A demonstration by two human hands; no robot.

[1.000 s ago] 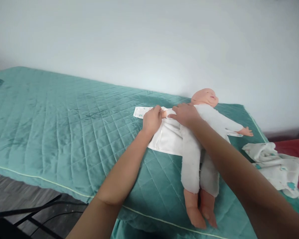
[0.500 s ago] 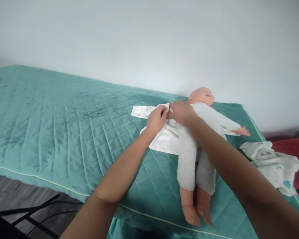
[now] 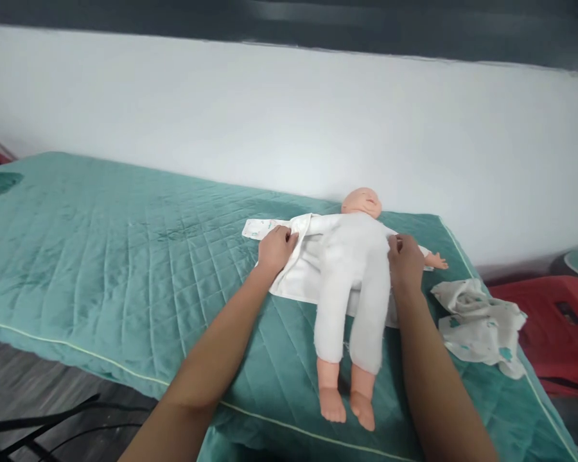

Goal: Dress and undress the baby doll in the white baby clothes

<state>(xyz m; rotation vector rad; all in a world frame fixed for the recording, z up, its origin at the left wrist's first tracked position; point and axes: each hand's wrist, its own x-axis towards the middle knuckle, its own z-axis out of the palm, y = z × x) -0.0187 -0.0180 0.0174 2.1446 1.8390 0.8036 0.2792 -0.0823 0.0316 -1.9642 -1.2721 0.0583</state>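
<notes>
A baby doll (image 3: 354, 247) with a white cloth body lies on its back, head toward the wall and bare feet toward me. Under it spreads an open white baby shirt (image 3: 293, 282), one patterned sleeve (image 3: 256, 228) stretched out to the left. My left hand (image 3: 275, 250) is closed on the shirt's front edge beside the doll's arm on the left. At the doll's other side, my right hand (image 3: 406, 258) has its fingers curled in by the armpit; what they pinch is hidden. The doll's hand (image 3: 436, 260) on the right pokes out past my wrist.
A green quilted cover (image 3: 125, 269) lies over the bed, against a white wall (image 3: 270, 115). A crumpled patterned garment (image 3: 481, 324) rests near the right edge, beside a red stool (image 3: 553, 321). Black metal bars (image 3: 43, 417) stand at lower left.
My right hand has moved from the doll's chest on the left across to its right side. My left hand stays on the shirt edge. The camera view has tilted up.
</notes>
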